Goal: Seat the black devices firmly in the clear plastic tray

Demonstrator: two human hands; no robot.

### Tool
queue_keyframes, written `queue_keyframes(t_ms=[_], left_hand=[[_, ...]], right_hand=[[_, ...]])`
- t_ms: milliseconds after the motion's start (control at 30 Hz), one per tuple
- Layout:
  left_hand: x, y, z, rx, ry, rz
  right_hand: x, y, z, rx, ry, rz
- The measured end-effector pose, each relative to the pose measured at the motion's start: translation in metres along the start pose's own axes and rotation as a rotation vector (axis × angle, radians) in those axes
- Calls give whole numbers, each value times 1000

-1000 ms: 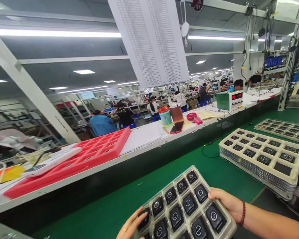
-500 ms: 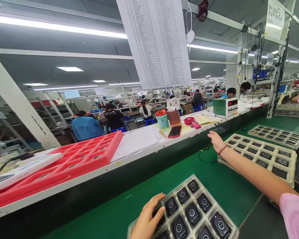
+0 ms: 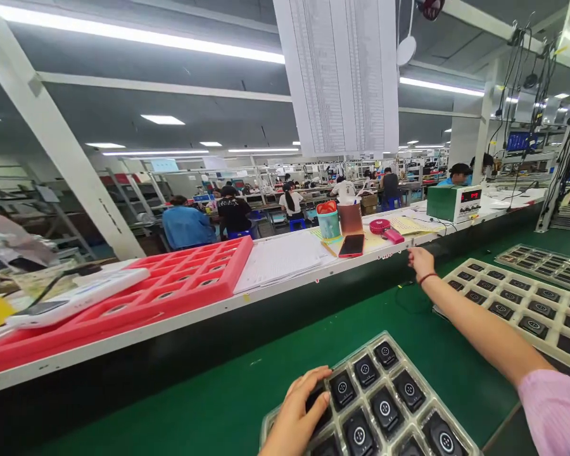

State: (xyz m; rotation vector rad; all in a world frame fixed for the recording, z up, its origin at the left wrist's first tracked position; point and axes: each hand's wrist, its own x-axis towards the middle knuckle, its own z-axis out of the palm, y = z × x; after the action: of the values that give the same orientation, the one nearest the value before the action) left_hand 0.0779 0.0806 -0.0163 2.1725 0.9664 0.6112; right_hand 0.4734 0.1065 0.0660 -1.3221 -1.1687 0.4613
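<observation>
A clear plastic tray [image 3: 384, 405] of black round-buttoned parts lies on the green belt at the bottom of the view. My left hand [image 3: 298, 411] rests flat on its near-left corner, fingers spread over two parts. My right hand [image 3: 420, 261] is stretched far out, empty, near the shelf's edge, just below a red phone [image 3: 352, 245] and a pink tape measure [image 3: 384, 229]. It hovers beside the corner of a beige tray stack [image 3: 517, 304] of the same black parts.
A white shelf [image 3: 285, 285] runs along the belt with red foam trays [image 3: 171, 285], white paper sheets, a teal cup [image 3: 329, 223] and a green power supply [image 3: 453, 201]. More trays [image 3: 546, 266] lie far right. Other people work at benches behind.
My right hand left the near tray's right edge and reached forward toward the shelf. My left hand shifted onto the tray's top. The view turned slightly.
</observation>
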Motion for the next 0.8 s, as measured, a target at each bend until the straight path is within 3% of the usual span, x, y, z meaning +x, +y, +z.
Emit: queue_keyframes(t_ms=[100, 200, 300, 533, 700, 800], left_hand=[[-1, 2, 0, -8, 2, -11], [-2, 5, 1, -11, -7, 5], [-2, 8, 2, 0, -1, 2], [-2, 9, 4, 4, -16, 14], [-2, 13, 2, 8, -25, -11], [-3, 14, 2, -1, -26, -20]], right_hand=[[-45, 10, 55, 11, -154, -11], [-92, 14, 81, 10, -552, -60], [-110, 17, 69, -107, -727, -159], [-112, 25, 14, -406, -805, -205], [-121, 15, 10, -573, -802, -275], [-117, 7, 15, -513, -799, -327]])
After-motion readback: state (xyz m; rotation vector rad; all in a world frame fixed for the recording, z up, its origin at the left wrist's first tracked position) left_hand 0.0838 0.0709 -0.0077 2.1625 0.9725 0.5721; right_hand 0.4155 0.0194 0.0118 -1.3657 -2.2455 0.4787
